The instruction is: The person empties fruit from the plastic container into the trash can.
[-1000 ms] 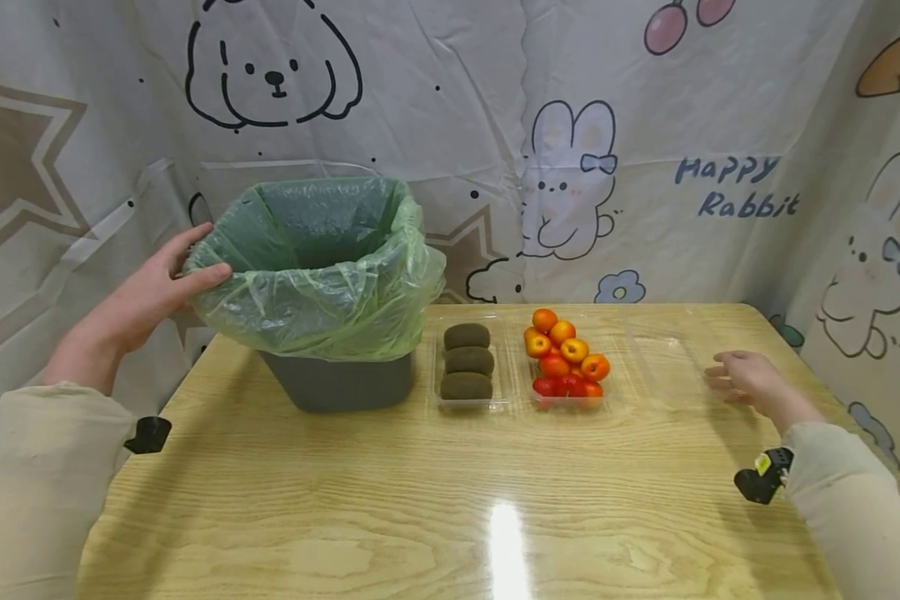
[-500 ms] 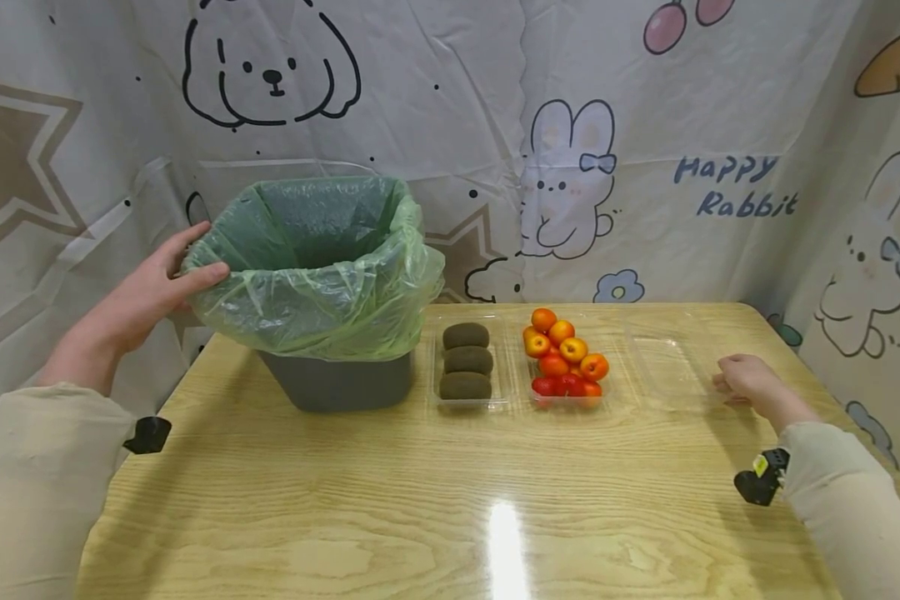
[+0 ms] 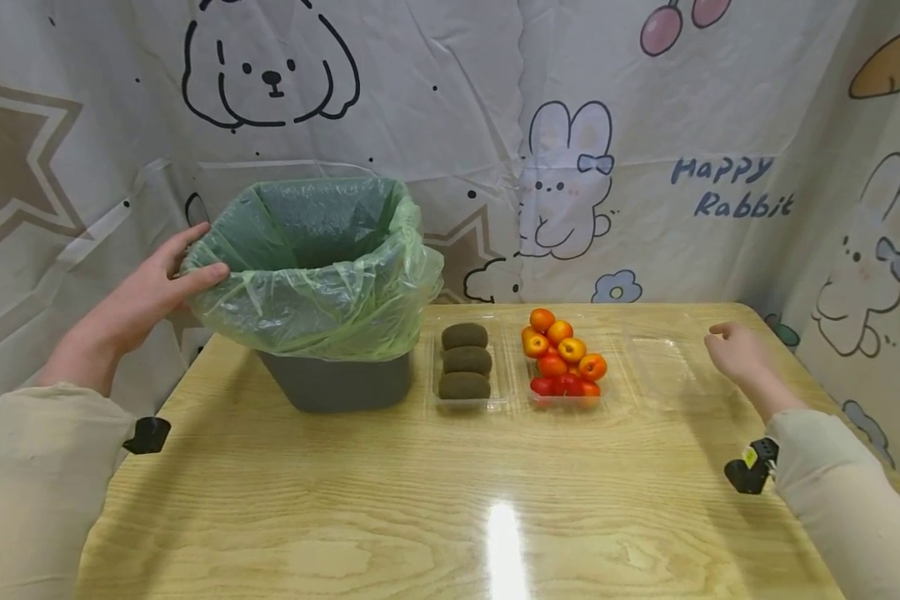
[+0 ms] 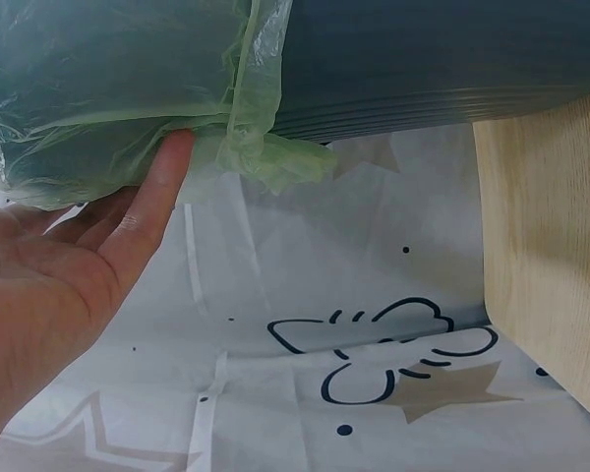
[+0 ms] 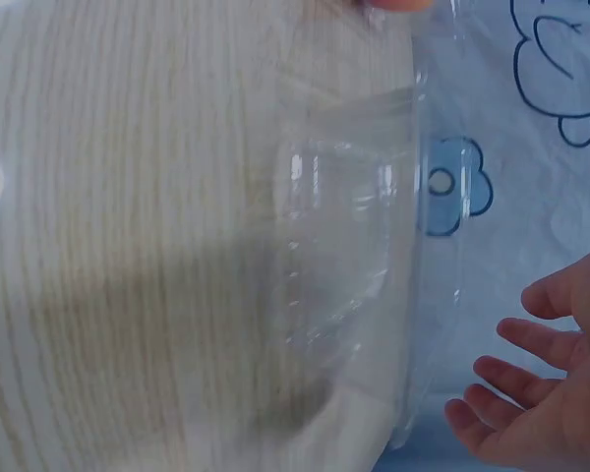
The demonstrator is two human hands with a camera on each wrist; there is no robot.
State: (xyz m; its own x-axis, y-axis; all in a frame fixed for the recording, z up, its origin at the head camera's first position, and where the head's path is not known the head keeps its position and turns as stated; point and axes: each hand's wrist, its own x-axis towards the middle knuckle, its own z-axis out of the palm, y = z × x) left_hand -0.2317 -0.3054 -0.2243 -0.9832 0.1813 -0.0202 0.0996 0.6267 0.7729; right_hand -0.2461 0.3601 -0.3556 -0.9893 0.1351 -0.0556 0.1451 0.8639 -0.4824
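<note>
In the head view my left hand [image 3: 146, 292] rests on the left side of a grey bin [image 3: 337, 383] lined with a green plastic bag [image 3: 315, 308]. Its thumb and fingers are spread against the bag just below the rim; the left wrist view shows the fingers [image 4: 152, 202] fairly straight on the plastic. At the right, my right hand [image 3: 742, 358] hovers at the right side of a clear plastic container [image 3: 663, 358], holding nothing. The right wrist view shows its fingers [image 5: 511, 393] loosely bent and apart, beside the container's edge.
Right of the bin, a clear tray holds three brown kiwifruits [image 3: 465, 360]. Beside it, another clear tray is heaped with small orange and red fruits [image 3: 570, 350]. A wooden table [image 3: 390, 500] carries everything; a printed curtain [image 3: 480, 83] hangs behind.
My right hand has risen slightly and moved a little back from me beside the clear container. My left hand and the bin have stayed in place.
</note>
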